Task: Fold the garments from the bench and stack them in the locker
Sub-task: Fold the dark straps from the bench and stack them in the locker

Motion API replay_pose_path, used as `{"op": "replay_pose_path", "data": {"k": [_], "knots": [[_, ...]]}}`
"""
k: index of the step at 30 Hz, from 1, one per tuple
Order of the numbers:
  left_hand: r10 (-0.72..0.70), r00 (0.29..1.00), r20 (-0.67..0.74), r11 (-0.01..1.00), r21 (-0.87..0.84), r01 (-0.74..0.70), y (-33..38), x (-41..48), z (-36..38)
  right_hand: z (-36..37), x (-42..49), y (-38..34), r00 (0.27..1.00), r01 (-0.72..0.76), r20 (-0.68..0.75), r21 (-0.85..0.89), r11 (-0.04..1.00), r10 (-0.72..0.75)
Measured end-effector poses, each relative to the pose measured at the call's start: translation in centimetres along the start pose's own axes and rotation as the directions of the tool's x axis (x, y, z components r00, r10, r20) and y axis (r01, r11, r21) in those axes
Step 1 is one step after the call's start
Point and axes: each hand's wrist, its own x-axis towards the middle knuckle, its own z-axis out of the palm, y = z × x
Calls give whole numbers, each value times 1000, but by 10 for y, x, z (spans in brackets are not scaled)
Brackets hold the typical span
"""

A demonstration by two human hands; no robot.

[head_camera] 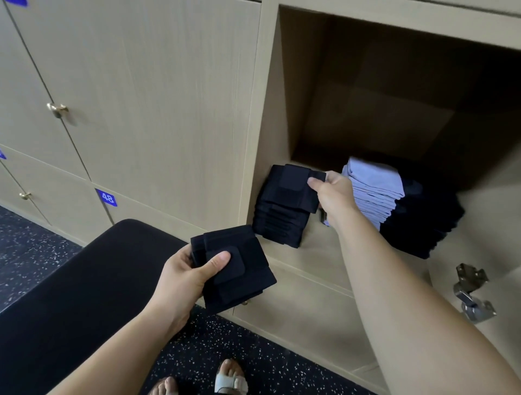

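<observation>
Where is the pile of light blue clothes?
Head view: the light blue pile sits inside the open locker, between the black stack on its left and a dark pile on its right, just behind the right hand.

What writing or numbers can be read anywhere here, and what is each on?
"48": white digits on a blue tag on a lower locker door.
Top-left tag: cut off, unreadable.
Left-edge tag: cut off, unreadable.

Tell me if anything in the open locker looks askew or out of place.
The top black garment, pinched by the right hand, overhangs the black stack toward the light blue stack, not squared on it. Nothing else stands out.
</observation>
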Motion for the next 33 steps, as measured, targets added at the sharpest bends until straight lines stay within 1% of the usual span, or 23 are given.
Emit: {"op": "replay_pose_path", "data": {"k": [2,5,9,12,15,18,20,23,26,27,29,30,31,33], "knots": [[-6,1000,4,1000,2,6,-2,5,-1,6,7,4,999,-34,6,-11,999,34],[-9,1000,7,1000,8,9,-5,11,-3,11,11,9,999,-32,-15,-27,999,32],[-10,1000,5,1000,17,10,-7,15,-6,13,17,19,999,-35,-22,-117,993,33],[-8,1000,-2,1000,19,9,-9,16,-7,14,18,24,999,-18,-51,-261,965,5],[-9,1000,-3,1000,22,9,-8,15,-8,15,14,25,994,-18,-102,-439,898,-30],[-11,1000,-2,1000,17,11,-7,14,-7,18,9,25,987,-28,-150,-534,845,-62],[-8,1000,2,1000,13,8,-6,13,-6,18,7,23,982,-34,-176,-541,840,-74],[0,1000,16,1000,-4,1,-1,8,-3,13,-4,16,973,-49,-217,-504,862,-72],[9,1000,28,1000,6,-9,7,-1,0,4,-29,8,957,20,-248,-469,883,-153],[10,1000,29,1000,14,-10,9,-4,1,2,-43,6,956,64,-228,-458,887,-187],[12,999,32,1000,27,-13,13,-13,3,-1,-71,3,969,163,-110,-394,905,-222],[14,999,34,999,38,-15,15,-18,6,-3,-86,2,979,186,-20,-339,922,-205],[16,999,36,999,50,-17,17,-24,8,-5,-102,0,984,177,81,-285,942,-161],[11,999,47,997,76,-15,20,-35,12,-9,-127,-1,958,141,277,-236,961,-73]]}}
